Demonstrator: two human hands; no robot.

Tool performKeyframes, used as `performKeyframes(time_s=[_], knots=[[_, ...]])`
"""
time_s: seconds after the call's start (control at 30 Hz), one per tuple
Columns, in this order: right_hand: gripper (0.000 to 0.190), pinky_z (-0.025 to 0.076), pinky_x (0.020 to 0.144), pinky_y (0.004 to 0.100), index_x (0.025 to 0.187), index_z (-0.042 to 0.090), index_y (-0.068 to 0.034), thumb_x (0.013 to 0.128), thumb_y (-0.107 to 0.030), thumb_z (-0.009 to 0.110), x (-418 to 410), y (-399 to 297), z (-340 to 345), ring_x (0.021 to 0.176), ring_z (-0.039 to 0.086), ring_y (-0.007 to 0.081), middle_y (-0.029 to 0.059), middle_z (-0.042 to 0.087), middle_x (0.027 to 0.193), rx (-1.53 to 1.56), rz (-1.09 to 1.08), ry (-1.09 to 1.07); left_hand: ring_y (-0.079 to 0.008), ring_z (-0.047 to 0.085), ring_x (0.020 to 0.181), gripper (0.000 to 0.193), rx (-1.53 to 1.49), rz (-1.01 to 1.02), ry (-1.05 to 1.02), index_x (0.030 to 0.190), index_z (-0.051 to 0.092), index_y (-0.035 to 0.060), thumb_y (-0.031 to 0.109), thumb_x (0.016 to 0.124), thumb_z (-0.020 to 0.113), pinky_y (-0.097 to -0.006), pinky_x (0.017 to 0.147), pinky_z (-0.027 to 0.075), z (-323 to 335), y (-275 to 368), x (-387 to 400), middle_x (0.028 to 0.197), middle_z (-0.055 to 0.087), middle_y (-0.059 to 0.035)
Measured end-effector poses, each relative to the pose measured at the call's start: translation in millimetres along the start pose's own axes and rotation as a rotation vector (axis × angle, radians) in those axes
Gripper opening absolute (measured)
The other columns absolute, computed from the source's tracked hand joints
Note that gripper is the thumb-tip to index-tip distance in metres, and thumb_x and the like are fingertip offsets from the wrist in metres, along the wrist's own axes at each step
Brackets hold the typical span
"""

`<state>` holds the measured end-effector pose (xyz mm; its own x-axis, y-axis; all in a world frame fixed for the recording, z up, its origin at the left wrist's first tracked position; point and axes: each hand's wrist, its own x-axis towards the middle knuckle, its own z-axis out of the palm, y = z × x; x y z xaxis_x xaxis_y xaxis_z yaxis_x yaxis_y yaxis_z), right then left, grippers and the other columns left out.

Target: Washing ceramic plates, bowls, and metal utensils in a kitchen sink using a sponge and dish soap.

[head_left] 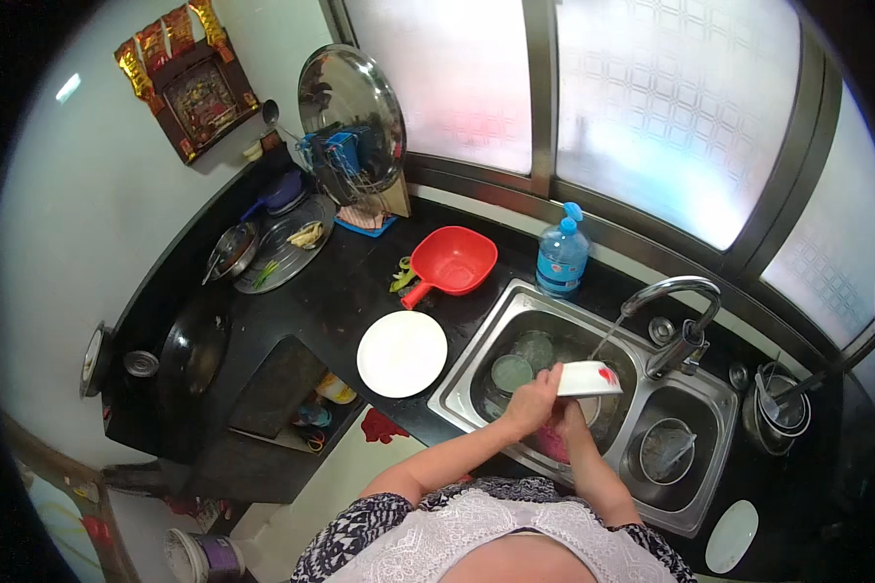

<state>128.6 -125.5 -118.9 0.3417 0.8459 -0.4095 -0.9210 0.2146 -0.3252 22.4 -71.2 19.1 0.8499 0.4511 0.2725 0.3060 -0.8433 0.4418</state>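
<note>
Over the larger basin of a stainless steel double sink (452, 390), my left hand (536, 401) is closed on the rim of a white bowl with a red pattern (583, 379), which is tilted on its side. My right hand (570, 419) is just below the bowl, beside a pink cloth (553, 442); whether its fingers grip the cloth is hidden. Water runs from the curved chrome faucet (671, 284) behind the bowl. Greenish round dishes (512, 373) lie in the same basin. The smaller basin holds a metal pot (667, 452) with a clear plastic bag in it.
Left of the sink are a white plate (402, 354) and a red plastic basin with a handle (456, 259). A blue pump bottle (562, 255) stands behind the sink. Stacked metal pots (782, 408) and a white oval dish (732, 536) are at the right.
</note>
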Motion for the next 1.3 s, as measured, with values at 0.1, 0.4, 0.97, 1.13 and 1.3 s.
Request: performKeyframes(time_s=[0.1, 0.4, 0.97, 1.13, 1.3], knots=[[0.035, 0.044, 0.087, 0.0350, 0.110, 0.052, -0.014, 0.083, -0.035, 0.052, -36.0, 2.3, 52.5, 0.098, 0.054, 0.0187, 0.0024, 0.056, 0.107, -0.017, -0.014, 0.021, -0.0324, 0.059, 0.071, 0.055, 0.090, 0.164, 0.124, 0.122, 0.033, -0.0014, 0.006, 0.071, 0.051, -0.0388, 0.055, 0.049, -6.7, -6.9, -11.6, 0.100, 0.050, -0.0199], [0.036, 0.046, 0.073, 0.0328, 0.113, 0.047, -0.013, 0.081, -0.029, 0.055, -6.6, 31.5, 29.2, 0.090, 0.055, 0.0192, 0.0045, 0.057, 0.100, -0.163, -0.104, -0.072, -0.0390, 0.053, 0.088, 0.058, -0.287, 0.013, -0.096, 0.123, 0.032, -0.0009, 0.011, 0.073, 0.057, -0.0420, 0.074, 0.045, -52.9, -72.4, -20.9, 0.108, 0.047, -0.0215], [0.029, 0.039, 0.034, 0.0243, 0.093, 0.051, 0.003, 0.070, -0.013, 0.047, 18.9, 90.3, 158.7, 0.042, 0.051, 0.0163, 0.0127, 0.058, 0.062, -0.672, -0.079, 0.341, -0.0357, 0.057, 0.087, 0.031, -0.103, -0.908, -0.105, 0.096, 0.053, -0.0036, 0.013, 0.070, 0.056, -0.0430, 0.075, 0.046, -173.9, -331.8, -99.3, 0.091, 0.059, -0.0216], [0.029, 0.042, 0.033, 0.0251, 0.093, 0.050, 0.008, 0.072, -0.011, 0.044, 41.0, 90.0, 159.3, 0.043, 0.054, 0.0187, 0.0166, 0.058, 0.062, -0.624, -0.011, 0.359, -0.0344, 0.057, 0.093, 0.023, -0.202, -0.906, -0.102, 0.091, 0.060, 0.0017, 0.010, 0.073, 0.049, -0.0427, 0.078, 0.045, -155.3, -359.5, -105.2, 0.095, 0.060, -0.0195], [0.029, 0.043, 0.033, 0.0273, 0.092, 0.050, 0.009, 0.071, -0.009, 0.043, 55.2, 93.0, 165.2, 0.041, 0.054, 0.0201, 0.0173, 0.057, 0.061, -0.783, -0.015, 0.419, -0.0377, 0.058, 0.082, 0.023, -0.155, -0.853, 0.013, 0.081, 0.061, -0.0014, 0.010, 0.066, 0.049, -0.0435, 0.074, 0.044, -170.3, -403.8, -112.5, 0.085, 0.059, -0.0233]])
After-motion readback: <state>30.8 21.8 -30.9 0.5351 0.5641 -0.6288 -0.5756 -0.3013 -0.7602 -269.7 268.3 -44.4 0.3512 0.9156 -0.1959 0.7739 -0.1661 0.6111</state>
